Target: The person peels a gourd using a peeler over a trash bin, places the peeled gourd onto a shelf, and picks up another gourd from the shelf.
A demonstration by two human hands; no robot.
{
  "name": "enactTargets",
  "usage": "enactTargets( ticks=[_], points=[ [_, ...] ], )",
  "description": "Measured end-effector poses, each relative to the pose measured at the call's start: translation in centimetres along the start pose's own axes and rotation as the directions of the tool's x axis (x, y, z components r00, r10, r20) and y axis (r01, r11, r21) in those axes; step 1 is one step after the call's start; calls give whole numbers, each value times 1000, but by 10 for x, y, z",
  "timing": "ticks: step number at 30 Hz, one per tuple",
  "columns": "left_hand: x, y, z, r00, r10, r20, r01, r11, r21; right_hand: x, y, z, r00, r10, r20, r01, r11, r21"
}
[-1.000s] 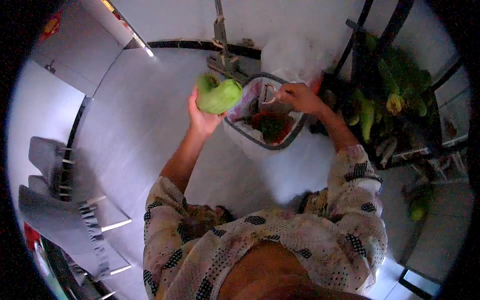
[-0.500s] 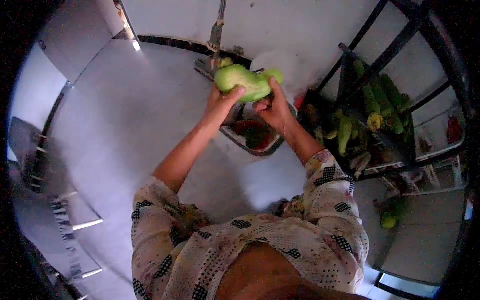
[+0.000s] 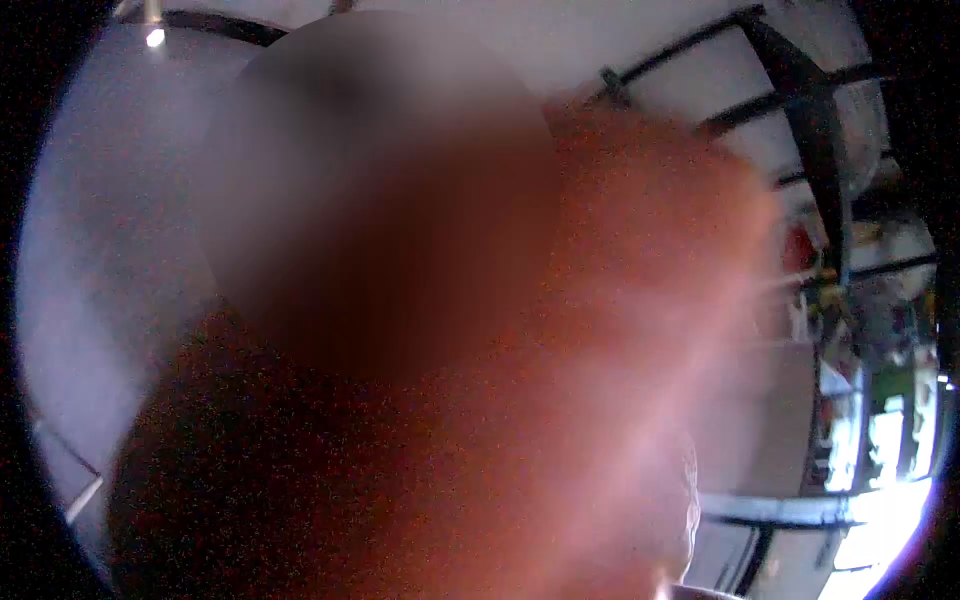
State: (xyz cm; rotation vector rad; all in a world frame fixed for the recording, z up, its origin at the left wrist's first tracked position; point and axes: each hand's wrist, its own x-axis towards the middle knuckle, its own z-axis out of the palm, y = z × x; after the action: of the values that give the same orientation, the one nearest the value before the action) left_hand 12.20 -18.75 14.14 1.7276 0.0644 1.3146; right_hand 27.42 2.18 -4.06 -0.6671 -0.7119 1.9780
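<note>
A large, blurred skin-coloured shape [image 3: 620,330], a hand or forearm very close to the camera, covers most of the view. Its lower left is dark, and its right side carries a bright streak. I cannot tell whether it belongs to my left hand or my right hand. No fingers can be made out. The green vegetable, the peeler and the lined bin cannot be seen, so what either hand holds is hidden.
Dark metal rack bars [image 3: 800,95] cross the upper right, with a red item [image 3: 799,248] behind them. Pale floor [image 3: 90,250] shows at the left, with a thin chair leg [image 3: 84,499] low down. Bright light comes from the lower right.
A blurred hand or arm has come up before the camera and hides both hands, the vegetable and the bin. The view has swung to the right, bringing more of the right side in.
</note>
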Motion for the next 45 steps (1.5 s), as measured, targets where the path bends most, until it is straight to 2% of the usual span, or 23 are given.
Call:
enactTargets(
  ticks=[1, 3, 8, 9, 11, 13, 19, 20, 22, 23, 24, 25, 27, 28, 30, 31, 32, 35, 39, 41, 43, 44, 45],
  points=[
    [-3, -7, 6, 998, 9, 64, -5, 999, -52, 11, -10, -8, 994, 97, 55, -100, 993, 68],
    [-6, -23, 14, 986, 11, 164, 12, 990, -138, 12, -10, -7, 995, 99, -23, -99, 994, 37],
    [-5, -67, 17, 981, -4, 191, 38, 984, -173, 33, -1, -3, 980, 194, -52, -193, 981, 18],
    [-2, -74, 16, 980, -11, 198, 46, 984, -174, 35, -6, -13, 983, 183, -22, -183, 983, 35],
    [11, -89, 11, 980, -48, 195, 80, 984, -158, 35, 0, -27, 998, 55, -3, -55, 988, -146],
    [27, -105, 5, 974, -98, 204, 130, 981, -147, 49, -17, -46, 975, 157, -154, -153, 988, 39],
    [77, -161, -8, 950, -237, 203, 258, 962, -85, 94, -63, -76, 992, 102, -76, -103, 995, -8],
    [86, -169, -12, 945, -254, 204, 274, 959, -72, 106, -74, -79, 970, 110, -218, -104, 994, 38],
    [98, -178, -19, 937, -290, 195, 301, 953, -30, 126, -97, -99, 991, 128, -39, -125, 990, 65],
    [65, -180, 26, 929, -303, 214, 309, 951, 5, 90, -74, -144, 991, 122, 61, -126, 990, 66],
    [23, -141, 81, 924, -306, 231, 303, 952, 52, 5, -32, -154, 990, 20, 141, -15, 999, -33],
    [19, -103, 81, 923, -303, 236, 300, 953, 50, -7, -30, -97, 995, 20, 97, -16, 999, -44],
    [10, -99, 84, 919, -326, 222, 315, 945, 83, -14, -30, -86, 999, 41, 2, -41, 998, -50],
    [10, -95, 87, 917, -336, 213, 322, 942, 98, -32, -39, -70, 992, -12, -123, -11, 983, -184],
    [15, -82, 87, 913, -358, 196, 338, 932, 127, -33, -49, -75, 999, 32, 2, -31, 997, -69],
    [3, -58, 73, 916, -355, 185, 337, 934, 123, -24, -32, -38, 997, 54, 62, -52, 998, -24],
    [1, -56, 77, 917, -358, 175, 339, 932, 126, -28, -34, -44, 1000, 15, 21, -13, 994, -104],
    [-5, -54, 82, 925, -356, 135, 339, 931, 137, -33, -42, -51, 999, 38, -28, -41, 995, -93],
    [17, -40, 76, 948, -316, 37, 305, 935, 178, -21, -53, -74, 999, -44, 27, 47, 991, -122],
    [32, -33, 58, 951, -265, -162, 305, 897, 320, -22, -63, -73, 997, -81, 13, 82, 982, -168],
    [41, -47, 13, 892, -176, -417, 390, 766, 511, -21, -74, -76, 988, -150, 41, 155, 971, -181],
    [-6, -32, -76, 828, -144, -542, 480, 683, 551, 18, -6, -2, 974, -221, 39, 218, 890, -400],
    [-19, -74, -122, 832, -52, -552, 479, 571, 667, 28, -2, 0, 952, -297, 75, 287, 776, -561]
  ],
)
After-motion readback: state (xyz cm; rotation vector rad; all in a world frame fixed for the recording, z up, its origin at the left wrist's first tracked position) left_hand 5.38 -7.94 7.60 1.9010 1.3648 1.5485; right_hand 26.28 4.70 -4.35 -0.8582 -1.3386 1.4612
